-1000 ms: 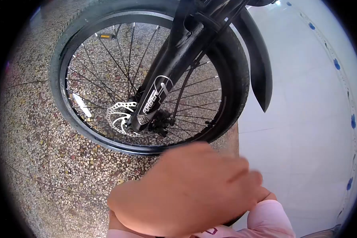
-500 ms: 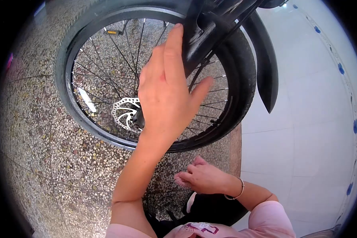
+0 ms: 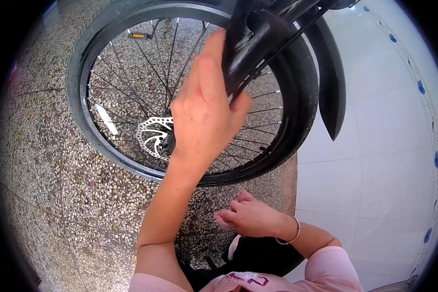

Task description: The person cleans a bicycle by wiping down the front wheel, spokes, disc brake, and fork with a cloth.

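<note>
My left hand point(image 3: 204, 109) reaches up to the black bicycle fork point(image 3: 250, 46). Its fingers lie along the fork leg's left side and the thumb bends in at the lower right, so the hand grips the leg's lower end; some fingertips are hidden. Behind it stands the front wheel, with a black tire point(image 3: 297, 104), thin spokes and a silver disc brake rotor point(image 3: 153, 134) just left of my wrist. Below the wheel, my right hand point(image 3: 255, 217) is closed on a crumpled pink cloth point(image 3: 224, 218), apart from the bicycle.
A black mudguard point(image 3: 330, 82) hangs right of the tire. The speckled stone floor point(image 3: 82, 209) spreads on the left. A white tiled wall point(image 3: 355, 185) with a blue-flowered border rises on the right. A white reflector point(image 3: 106, 120) and an orange one point(image 3: 140, 35) show among the spokes.
My left thumb has drawn in toward the fork and the fingers have curled more around it. The fork and mudguard have shifted slightly in view. My right hand stays still with the cloth.
</note>
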`<state>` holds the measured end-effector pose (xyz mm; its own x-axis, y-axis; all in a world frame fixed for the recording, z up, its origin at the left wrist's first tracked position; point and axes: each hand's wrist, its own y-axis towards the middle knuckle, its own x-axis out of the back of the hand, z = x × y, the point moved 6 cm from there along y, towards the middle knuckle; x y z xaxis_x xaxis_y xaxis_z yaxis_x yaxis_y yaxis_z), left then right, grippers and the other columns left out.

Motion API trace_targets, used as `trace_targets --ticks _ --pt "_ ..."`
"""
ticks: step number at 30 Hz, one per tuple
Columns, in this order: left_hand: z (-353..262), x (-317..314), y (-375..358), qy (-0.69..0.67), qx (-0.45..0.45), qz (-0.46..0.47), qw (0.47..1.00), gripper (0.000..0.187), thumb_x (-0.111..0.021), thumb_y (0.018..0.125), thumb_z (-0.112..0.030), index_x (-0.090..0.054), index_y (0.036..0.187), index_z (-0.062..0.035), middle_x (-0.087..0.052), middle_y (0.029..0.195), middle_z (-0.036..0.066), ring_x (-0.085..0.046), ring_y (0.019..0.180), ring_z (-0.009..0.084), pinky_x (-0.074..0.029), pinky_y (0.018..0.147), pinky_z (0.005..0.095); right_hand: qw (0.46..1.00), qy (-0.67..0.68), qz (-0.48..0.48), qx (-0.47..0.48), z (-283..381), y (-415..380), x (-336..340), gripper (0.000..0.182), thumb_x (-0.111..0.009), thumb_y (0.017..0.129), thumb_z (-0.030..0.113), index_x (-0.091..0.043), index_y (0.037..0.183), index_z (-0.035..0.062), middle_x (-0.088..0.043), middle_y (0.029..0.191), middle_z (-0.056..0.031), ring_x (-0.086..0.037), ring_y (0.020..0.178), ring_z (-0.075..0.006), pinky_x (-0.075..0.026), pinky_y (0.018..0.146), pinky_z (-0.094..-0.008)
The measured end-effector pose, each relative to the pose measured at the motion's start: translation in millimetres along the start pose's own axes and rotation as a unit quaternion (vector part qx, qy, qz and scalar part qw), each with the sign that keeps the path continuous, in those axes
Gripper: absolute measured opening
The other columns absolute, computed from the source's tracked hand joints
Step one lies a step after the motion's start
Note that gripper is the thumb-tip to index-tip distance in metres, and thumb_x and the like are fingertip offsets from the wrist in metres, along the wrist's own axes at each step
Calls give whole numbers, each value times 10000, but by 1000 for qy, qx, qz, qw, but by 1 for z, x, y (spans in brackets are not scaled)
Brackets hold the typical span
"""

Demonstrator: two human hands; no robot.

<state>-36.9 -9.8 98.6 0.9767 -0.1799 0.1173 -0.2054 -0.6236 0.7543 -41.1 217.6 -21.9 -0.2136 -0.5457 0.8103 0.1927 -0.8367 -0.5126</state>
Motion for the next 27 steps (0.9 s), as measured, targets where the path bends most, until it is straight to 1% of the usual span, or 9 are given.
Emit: trace_targets --ticks 6,8,20,22,23,24,25,26,27 --pt "-5 0 1 -13 3 -16 1000 803 -783 714 -151 -369 1396 -57 -583 1197 224 -644 996 370 -531 817 400 998 -24 -34 38 4 -1 3 269 -505 894 174 -597 1146 190 -592 811 -32 -607 766 -210 -355 858 -439" --pt "-5 0 1 -25 8 -14 1000 803 -787 718 -161 -369 1395 -56 -584 1195 228 -644 998 373 -531 816 401 1000 4 -22 8 1 0 3 290 -569 888 200 -609 1156 98 -587 769 -48 -586 788 -219 -394 850 -375" --pt "-4 6 4 -38 16 8 999 730 -761 770 -162 -388 1390 -69 -626 1123 198 -666 923 372 -531 786 400 999 -7 -33 15 2 1 2 283 -563 906 224 -607 1147 83 -587 754 -63 -581 782 -227 -393 834 -371" --pt "-2 9 8 -113 44 18 992 549 -704 837 -214 -469 1291 -14 -648 1034 204 -669 827 360 -534 710 394 1000 -1 -9 13 3 2 4 281 -540 907 228 -603 1159 121 -602 800 -61 -600 792 -235 -398 832 -402" --pt "-1 11 9 -114 45 18 992 549 -704 837 -214 -469 1291 -14 -648 1034 204 -669 827 360 -534 710 394 1000 5 16 11 5 4 11 285 -517 908 233 -599 1171 158 -617 846 -60 -620 803 -243 -403 830 -433" --pt "4 11 9 -85 73 42 993 449 -629 892 -280 -509 1244 -28 -659 943 192 -672 796 350 -524 700 411 1000 5 16 10 8 2 24 285 -517 908 233 -599 1171 158 -617 846 -60 -620 803 -243 -403 830 -433" --pt "10 11 9 -55 102 67 991 393 -554 947 -345 -549 1198 -42 -670 851 181 -675 766 339 -513 690 428 996 84 -3 -33 10 0 50 300 -520 905 220 -592 1184 134 -616 874 -78 -615 826 -270 -420 826 -447" --pt "18 9 7 -60 150 103 981 431 -393 1005 -417 -603 1065 -45 -648 715 165 -662 675 309 -489 644 423 983 163 -20 -77 6 -2 68 316 -524 902 208 -585 1196 109 -615 902 -96 -611 850 -298 -438 821 -460" --pt "23 10 6 -62 157 103 980 431 -393 1005 -417 -603 1065 -45 -648 715 165 -662 675 309 -489 644 423 983 165 -14 -80 1 -5 76 316 -524 902 208 -585 1196 109 -615 902 -96 -611 850 -298 -438 821 -460"
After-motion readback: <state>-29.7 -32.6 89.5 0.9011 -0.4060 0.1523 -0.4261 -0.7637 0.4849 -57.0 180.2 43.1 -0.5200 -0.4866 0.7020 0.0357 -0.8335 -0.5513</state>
